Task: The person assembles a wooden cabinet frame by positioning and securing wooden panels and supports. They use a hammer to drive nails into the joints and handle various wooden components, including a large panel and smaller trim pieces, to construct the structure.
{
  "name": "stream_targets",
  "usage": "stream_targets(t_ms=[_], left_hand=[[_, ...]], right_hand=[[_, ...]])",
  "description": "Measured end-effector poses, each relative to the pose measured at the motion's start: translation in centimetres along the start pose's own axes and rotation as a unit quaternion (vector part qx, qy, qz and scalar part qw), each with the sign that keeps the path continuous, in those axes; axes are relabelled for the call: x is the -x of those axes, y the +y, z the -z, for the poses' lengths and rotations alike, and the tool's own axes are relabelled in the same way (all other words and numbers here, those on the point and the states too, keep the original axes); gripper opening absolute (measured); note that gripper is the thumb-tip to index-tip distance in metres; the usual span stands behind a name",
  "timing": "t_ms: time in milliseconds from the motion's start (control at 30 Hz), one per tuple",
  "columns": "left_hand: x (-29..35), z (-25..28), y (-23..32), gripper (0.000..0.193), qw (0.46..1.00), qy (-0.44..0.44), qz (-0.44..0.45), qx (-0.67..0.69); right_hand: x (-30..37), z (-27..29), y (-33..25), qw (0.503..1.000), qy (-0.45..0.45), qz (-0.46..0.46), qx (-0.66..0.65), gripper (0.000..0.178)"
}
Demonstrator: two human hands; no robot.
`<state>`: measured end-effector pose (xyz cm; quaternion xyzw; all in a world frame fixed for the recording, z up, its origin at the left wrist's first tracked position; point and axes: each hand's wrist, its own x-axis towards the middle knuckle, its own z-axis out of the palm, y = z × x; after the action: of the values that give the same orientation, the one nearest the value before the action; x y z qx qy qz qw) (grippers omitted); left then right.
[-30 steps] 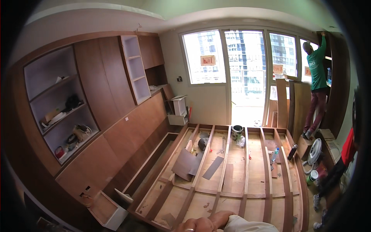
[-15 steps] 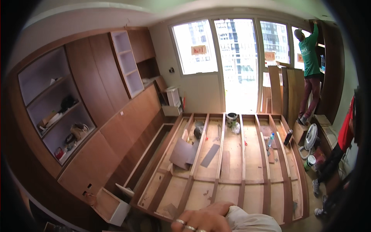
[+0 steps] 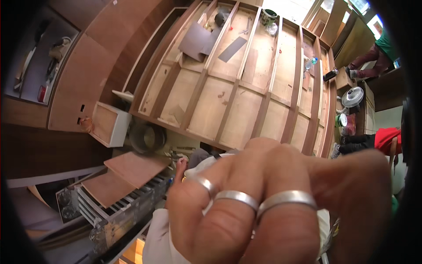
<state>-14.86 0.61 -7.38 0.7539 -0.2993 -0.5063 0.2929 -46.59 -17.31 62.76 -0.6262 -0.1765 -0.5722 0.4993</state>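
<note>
Close to the camera, my right hand (image 3: 259, 176) fills the lower middle, back of the hand showing. Several silver rings circle its bent, pressed-together fingers. The fingertips run off below, so what they grip, if anything, is hidden. Lower down and far smaller, my left hand (image 3: 181, 165) appears closed beside a grey trouser leg (image 3: 198, 157). A small yellow patch shows by it, too small to name. Beyond both hands lies a wooden floor frame (image 3: 193, 130) with long ribs. Left of my left hand, brown boards (image 3: 136, 167) rest on a folded metal ladder (image 3: 127, 220).
A grey panel piece (image 3: 200, 42), a bucket (image 3: 269, 16) and a bottle (image 3: 311, 63) lie within the frame. A white-edged box (image 3: 116, 132) stands left. At right are a fan (image 3: 352, 97), a person in green (image 3: 382, 48) and another in red (image 3: 387, 141).
The view has tilted down, bringing the ladder, boards and my left hand into sight. My right hand has come up much closer to the camera.
</note>
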Motion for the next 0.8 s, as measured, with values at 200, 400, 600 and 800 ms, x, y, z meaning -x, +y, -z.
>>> stream_targets(t_ms=[200, 400, 600, 800], left_hand=[[0.6, 2.0, -3.7, 0.029, 0.996, 0.020, -0.004, -0.089], [-1.6, 1.6, 5.0, 0.023, 0.995, -0.043, 0.012, -0.094], [-9.4, 8.0, 7.4, 0.018, 0.998, -0.044, 0.055, 0.003], [-25.9, 5.7, 14.0, 0.028, 0.989, -0.112, 0.023, -0.092]], right_hand=[[3.0, 0.4, -1.2, 0.995, -0.035, -0.091, 0.006, 0.023], [2.2, 2.2, 2.7, 0.987, -0.039, -0.151, 0.033, 0.030], [-1.8, 7.9, 13.7, 0.989, 0.007, -0.147, -0.026, 0.036], [0.7, 15.8, 31.8, 0.931, 0.217, -0.294, 0.005, 0.043]])
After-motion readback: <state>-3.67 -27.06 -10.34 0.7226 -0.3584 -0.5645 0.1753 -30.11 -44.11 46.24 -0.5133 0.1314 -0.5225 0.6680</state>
